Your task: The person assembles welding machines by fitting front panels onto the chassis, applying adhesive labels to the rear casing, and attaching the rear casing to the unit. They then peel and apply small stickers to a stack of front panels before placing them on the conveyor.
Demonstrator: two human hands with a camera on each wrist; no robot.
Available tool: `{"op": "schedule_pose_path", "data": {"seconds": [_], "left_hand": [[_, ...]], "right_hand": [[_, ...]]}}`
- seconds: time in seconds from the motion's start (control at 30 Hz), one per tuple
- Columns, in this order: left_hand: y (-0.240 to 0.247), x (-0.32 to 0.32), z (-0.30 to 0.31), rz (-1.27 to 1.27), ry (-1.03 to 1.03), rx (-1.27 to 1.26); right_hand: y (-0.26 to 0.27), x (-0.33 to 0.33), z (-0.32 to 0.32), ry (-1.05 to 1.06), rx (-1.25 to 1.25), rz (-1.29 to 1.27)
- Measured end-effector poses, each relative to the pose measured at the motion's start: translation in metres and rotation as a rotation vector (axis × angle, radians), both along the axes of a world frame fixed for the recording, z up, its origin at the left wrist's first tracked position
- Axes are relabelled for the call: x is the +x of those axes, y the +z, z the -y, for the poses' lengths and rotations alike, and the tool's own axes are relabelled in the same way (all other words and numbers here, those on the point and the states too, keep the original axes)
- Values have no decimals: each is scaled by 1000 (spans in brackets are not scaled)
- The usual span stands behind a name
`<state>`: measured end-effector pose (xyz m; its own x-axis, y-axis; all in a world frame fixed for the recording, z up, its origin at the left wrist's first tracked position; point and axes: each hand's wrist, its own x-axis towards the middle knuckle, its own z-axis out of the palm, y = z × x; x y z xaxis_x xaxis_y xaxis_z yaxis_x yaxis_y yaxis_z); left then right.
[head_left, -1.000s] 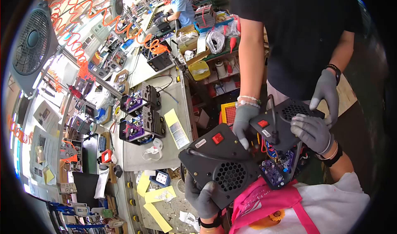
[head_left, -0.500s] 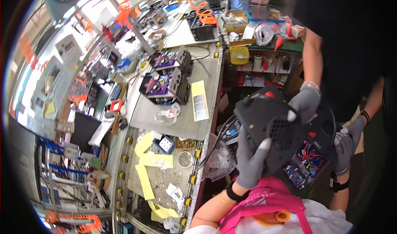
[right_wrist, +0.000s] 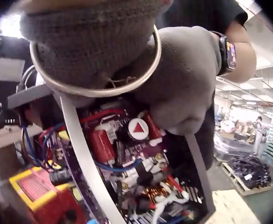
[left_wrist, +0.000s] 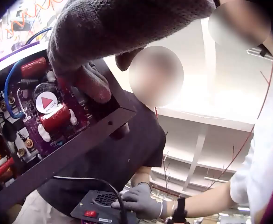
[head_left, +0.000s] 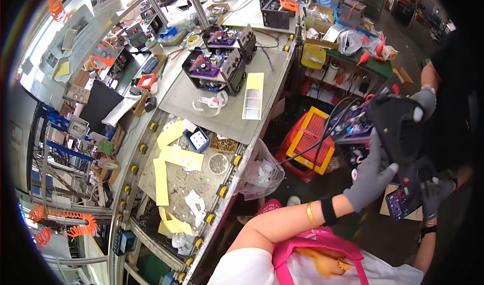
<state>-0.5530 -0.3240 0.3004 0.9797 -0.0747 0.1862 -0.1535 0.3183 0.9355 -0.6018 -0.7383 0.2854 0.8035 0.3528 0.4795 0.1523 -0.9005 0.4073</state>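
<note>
My left hand (head_left: 370, 176), in a grey glove, grips the lower edge of a black open-sided unit (head_left: 398, 118), tilted with its boards and cable towards the bench. In the left wrist view my gloved fingers (left_wrist: 104, 37) curl over its metal frame (left_wrist: 71, 151), beside red components. Another person's gloved hand (head_left: 426, 102) touches this unit's top. Farther right, my right hand (head_left: 436, 197) holds a second black unit, its circuit board (head_left: 401, 203) showing. Over this open unit in the right wrist view are my glove (right_wrist: 94, 51) and the other person's glove (right_wrist: 183, 74).
Two open units (head_left: 217, 66) stand on the bench mat (head_left: 184, 101), near a yellow-topped label sheet (head_left: 253, 96). A red-and-yellow crate (head_left: 310, 141) is on the floor beyond the bench edge, near a hanging plastic bag (head_left: 263, 176). The other person (head_left: 456, 113) stands close on the right.
The head view has shifted, bringing the crate into sight. My left hand and its unit have moved away from my body, and the unit has tilted, exposing boards. The second unit is farther right.
</note>
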Motion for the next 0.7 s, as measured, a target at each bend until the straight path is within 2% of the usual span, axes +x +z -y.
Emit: {"op": "schedule_pose_path", "data": {"seconds": [0.03,0.07,0.1,0.17,0.2,0.23,0.27,0.3,0.37,0.53,0.57,0.63,0.7], "left_hand": [[-4,3,14,69,23,-27],[7,4,17,5,-78,-88],[12,9,26,53,-82,-134],[27,18,46,27,-212,-18],[32,21,61,-22,-269,-78],[35,22,78,-64,-353,-128],[38,24,96,-55,-404,-176],[40,24,113,17,-418,-139],[25,25,134,88,-477,-145],[-18,17,190,17,-597,-142],[10,25,174,-2,-609,-175],[12,24,175,-1,-620,-184],[5,30,182,30,-630,-173]], "right_hand": [[-4,-2,19,-42,45,-2],[-5,-10,38,-91,87,-3],[-8,-16,55,-145,137,3],[-15,-32,91,-267,296,28],[-18,-38,102,-326,439,47],[-19,-44,108,-375,689,62],[-21,-47,115,-404,955,85],[-19,-52,122,-416,1094,109],[-57,-74,164,-585,289,129],[-62,-86,180,-516,342,182],[-34,-77,159,-538,293,204],[-33,-75,151,-436,378,188],[-29,-66,158,-238,319,183]]}}
